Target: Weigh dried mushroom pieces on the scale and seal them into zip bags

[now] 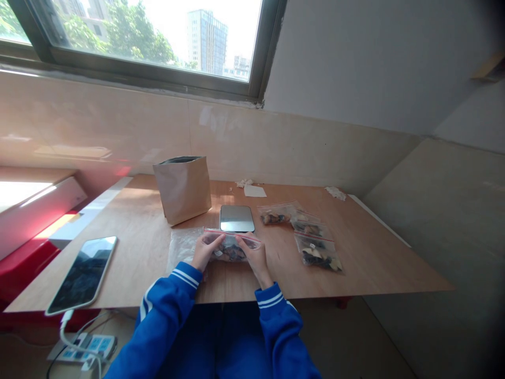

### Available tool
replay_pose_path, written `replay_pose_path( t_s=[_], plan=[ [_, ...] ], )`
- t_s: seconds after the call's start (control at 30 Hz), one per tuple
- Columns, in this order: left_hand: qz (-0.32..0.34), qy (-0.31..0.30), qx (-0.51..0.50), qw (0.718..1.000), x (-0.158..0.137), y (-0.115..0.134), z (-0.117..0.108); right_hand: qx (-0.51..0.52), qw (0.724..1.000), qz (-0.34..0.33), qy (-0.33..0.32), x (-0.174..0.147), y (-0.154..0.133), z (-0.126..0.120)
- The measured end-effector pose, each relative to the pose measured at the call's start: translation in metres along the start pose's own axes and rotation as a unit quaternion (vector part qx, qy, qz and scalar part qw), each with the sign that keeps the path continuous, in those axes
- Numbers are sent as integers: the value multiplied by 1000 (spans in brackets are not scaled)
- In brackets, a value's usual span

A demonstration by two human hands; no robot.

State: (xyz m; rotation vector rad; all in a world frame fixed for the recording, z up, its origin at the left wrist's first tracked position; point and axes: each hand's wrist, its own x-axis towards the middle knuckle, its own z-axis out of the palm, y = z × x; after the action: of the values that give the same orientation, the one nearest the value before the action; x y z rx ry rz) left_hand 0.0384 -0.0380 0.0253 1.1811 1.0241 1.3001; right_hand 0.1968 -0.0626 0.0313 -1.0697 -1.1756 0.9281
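Between my two hands is a clear zip bag (pixel 231 254) with dark dried pieces inside and a red strip along its top edge. My left hand (pixel 205 250) pinches the bag's upper left part, and my right hand (pixel 254 255) pinches its upper right part. Right behind the bag lies a small silver scale (pixel 236 218). Under and beside my left hand are empty-looking clear plastic bags (pixel 179 247). To the right of my right hand rest several filled zip bags, the nearest one (pixel 319 253) holding dark and pale pieces.
A brown paper bag (pixel 183 192) stands open-topped at the back left of the wooden table (pixel 374 268). A phone (pixel 82 276) with a charging cable lies at the left edge. White paper scraps (pixel 254 191) lie near the wall. Below is a power strip (pixel 94 347).
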Motion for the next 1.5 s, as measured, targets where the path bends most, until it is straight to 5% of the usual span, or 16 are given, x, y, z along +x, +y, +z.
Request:
replay_pose_path(
  t_s=[0.4,0.67,1.2,1.5],
  plan=[
    [-16,1,2,1000,-1,-2,1,-21,999,5,41,1,1,7],
    [2,-30,-2,1000,-2,1,2,-9,1000,-6,-18,5,9,11],
    [51,-25,24,998,0,-4,-3,-27,999,-31,2,5,15,22],
    [-17,-27,-8,999,2,-5,-6,9,1000,11,28,2,4,20]
  ],
)
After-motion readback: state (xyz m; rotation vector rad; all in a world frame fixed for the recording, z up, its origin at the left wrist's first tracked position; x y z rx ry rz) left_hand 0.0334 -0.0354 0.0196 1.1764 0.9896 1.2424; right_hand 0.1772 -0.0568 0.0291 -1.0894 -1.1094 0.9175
